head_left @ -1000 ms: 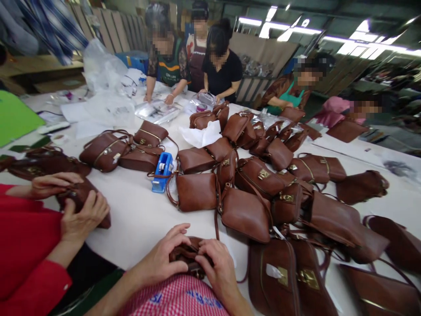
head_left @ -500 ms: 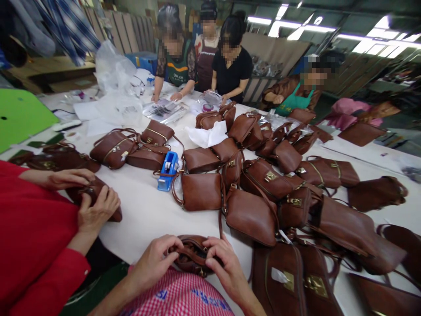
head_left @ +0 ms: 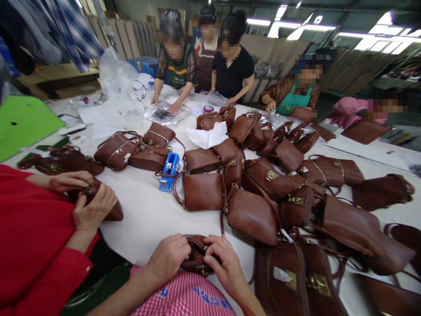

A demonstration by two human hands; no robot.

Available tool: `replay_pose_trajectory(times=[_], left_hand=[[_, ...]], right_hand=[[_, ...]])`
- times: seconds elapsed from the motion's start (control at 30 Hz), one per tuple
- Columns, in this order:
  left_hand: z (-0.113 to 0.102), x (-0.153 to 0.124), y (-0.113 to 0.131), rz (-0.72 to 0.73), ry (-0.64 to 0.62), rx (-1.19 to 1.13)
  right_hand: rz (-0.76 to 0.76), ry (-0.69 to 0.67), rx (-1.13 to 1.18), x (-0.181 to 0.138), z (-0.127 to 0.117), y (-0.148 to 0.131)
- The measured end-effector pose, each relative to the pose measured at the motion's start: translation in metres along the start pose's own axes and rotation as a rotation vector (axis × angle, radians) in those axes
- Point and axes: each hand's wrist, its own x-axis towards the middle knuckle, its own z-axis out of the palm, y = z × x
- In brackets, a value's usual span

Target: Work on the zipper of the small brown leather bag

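Observation:
A small brown leather handbag (head_left: 198,267) rests at the table's near edge against my checked apron, its top opening facing up. My left hand (head_left: 171,254) is closed on the left side of the opening, the fingertips inside the rim. On the right side, my right hand (head_left: 223,256) grips the edge between thumb and curled fingers. The bag's inside is dark and partly hidden by my fingers. A thin strap runs up from behind my right hand toward the other bags. Just beyond lies a brown handbag (head_left: 252,216) on its side.
Many brown handbags (head_left: 204,192) cover the table's middle and right. A blue tape dispenser (head_left: 169,172) stands left of them. At my left, a co-worker in a red sleeve (head_left: 62,245) handles another bag (head_left: 113,210). Several people work across the table near clear plastic (head_left: 166,113).
My left hand has shifted right and its fingers have gone further into the bag's opening. My right hand stays on the right edge. The view has moved slightly.

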Motion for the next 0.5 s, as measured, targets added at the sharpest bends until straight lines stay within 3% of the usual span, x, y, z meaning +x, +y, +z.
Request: replay_pose_trajectory(times=[0.13, 0.27, 0.4, 0.5], left_hand=[[0.007, 0.014, 0.004, 0.033, -0.122, 0.221], [0.001, 0.025, 0.015, 0.016, -0.232, 0.289], [-0.014, 0.033, 0.029, -0.015, -0.359, 0.242], [-0.027, 0.039, 0.034, -0.110, -0.418, 0.053]], right_hand=[[-0.015, 0.017, -0.038, -0.001, 0.003, 0.002], [-0.055, 0.125, -0.099, -0.005, 0.012, 0.005], [-0.112, 0.195, -0.174, -0.009, 0.018, 0.007], [-0.158, 0.199, -0.179, -0.011, 0.018, 0.007]])
